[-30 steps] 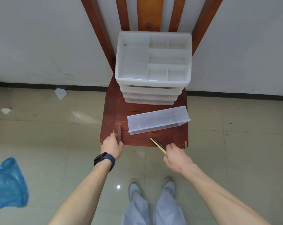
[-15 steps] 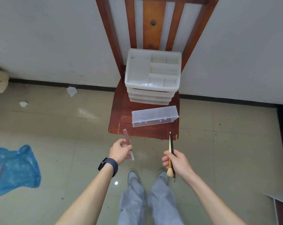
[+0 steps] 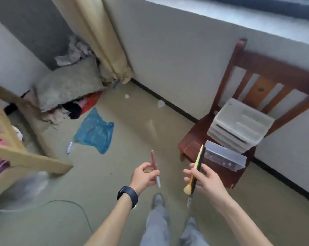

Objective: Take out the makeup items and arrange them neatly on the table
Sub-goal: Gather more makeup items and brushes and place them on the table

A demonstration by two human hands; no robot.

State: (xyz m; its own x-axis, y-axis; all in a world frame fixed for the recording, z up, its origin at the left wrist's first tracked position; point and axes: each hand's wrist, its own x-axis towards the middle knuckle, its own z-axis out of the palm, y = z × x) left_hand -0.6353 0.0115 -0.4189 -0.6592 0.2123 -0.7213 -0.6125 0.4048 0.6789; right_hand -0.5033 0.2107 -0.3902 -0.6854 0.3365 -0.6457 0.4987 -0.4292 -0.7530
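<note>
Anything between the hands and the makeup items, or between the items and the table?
Nothing between hands and items: left hand grips the pink stick, right hand holds the brush and pencil. No table clearly in view, so that path can't be judged. On the floor ahead: a blue bag and a cable.

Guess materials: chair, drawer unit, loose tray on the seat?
Chair: wood with a red-brown varnish, judging by the slatted back and a chipped seat corner. Drawer unit: probably plastic, milky white, with moulded compartments. Tray: clear plastic, since the dark seat shows through its wall. Blur leaves gloss uncertain.
</note>
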